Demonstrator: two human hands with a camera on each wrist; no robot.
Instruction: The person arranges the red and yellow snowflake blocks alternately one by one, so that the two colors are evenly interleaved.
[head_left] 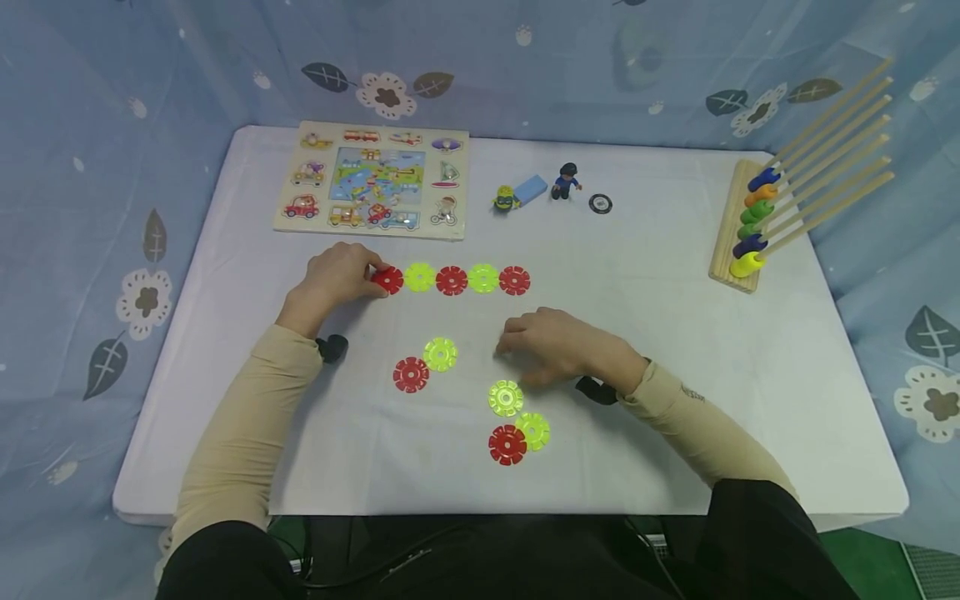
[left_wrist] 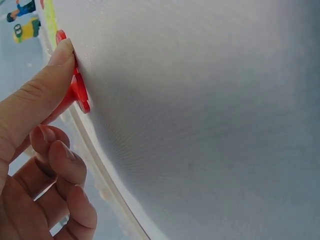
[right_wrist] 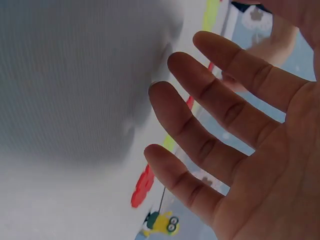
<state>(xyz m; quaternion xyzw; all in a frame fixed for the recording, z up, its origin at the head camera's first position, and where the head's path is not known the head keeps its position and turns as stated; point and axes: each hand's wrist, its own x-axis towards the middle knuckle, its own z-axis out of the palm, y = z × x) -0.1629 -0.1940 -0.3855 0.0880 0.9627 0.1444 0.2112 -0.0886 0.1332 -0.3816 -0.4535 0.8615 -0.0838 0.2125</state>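
Note:
In the head view, several red and yellow-green notched plastic discs form a row. My left hand (head_left: 333, 275) holds the red disc (head_left: 389, 280) at the row's left end between thumb and fingers. The left wrist view shows the thumb on that disc's edge. Right of it come a yellow-green disc (head_left: 419, 277), a red disc (head_left: 452, 281), a yellow-green disc (head_left: 483, 278) and another red disc (head_left: 514, 281). My right hand (head_left: 558, 343) hovers below the row's right end, fingers extended and slightly spread, holding nothing. Nearest to it lies a loose yellow-green disc (head_left: 506, 398).
A red disc (head_left: 411, 375) touches a yellow-green disc (head_left: 440, 354); nearer me, another red disc (head_left: 507, 445) overlaps a yellow-green one (head_left: 535, 431). Behind are a picture puzzle board (head_left: 375, 179), minion figure (head_left: 506, 198), blue block (head_left: 530, 190), toy figure (head_left: 566, 181), black ring (head_left: 600, 203), and a peg stand (head_left: 731, 225).

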